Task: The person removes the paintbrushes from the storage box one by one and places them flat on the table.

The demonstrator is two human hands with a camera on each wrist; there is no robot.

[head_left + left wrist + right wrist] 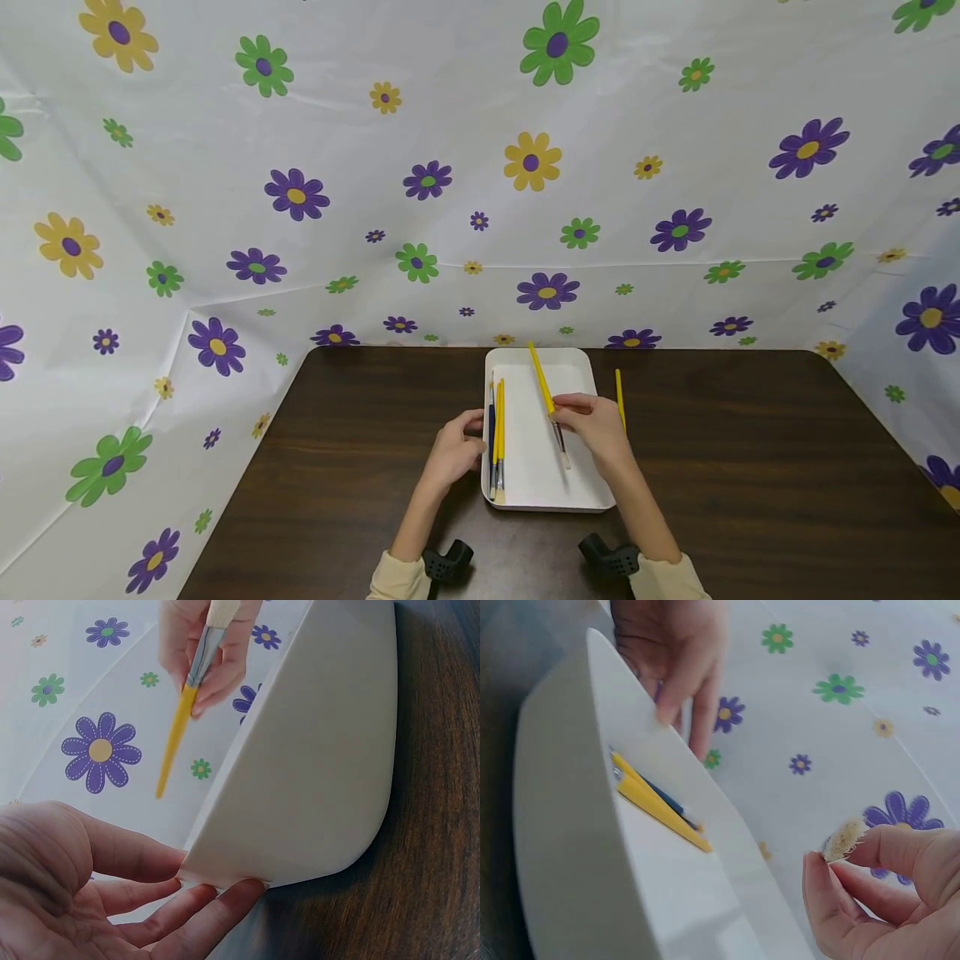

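My right hand [596, 425] pinches a yellow brush [546, 396] at its ferrule, angled over the white tray [577, 367] at frame centre. My left hand [453, 450], fingers relaxed, touches the tray's left rim, steadying it beside the brushes [497, 442] lying inside.

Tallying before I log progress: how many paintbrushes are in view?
5, maybe more overlapping: three along the white tray's left edge, one in the right hand, one on the table.

Bare table [750, 467] lies open both sides of the tray [525, 500]; a loose yellow brush [619, 398] lies right.
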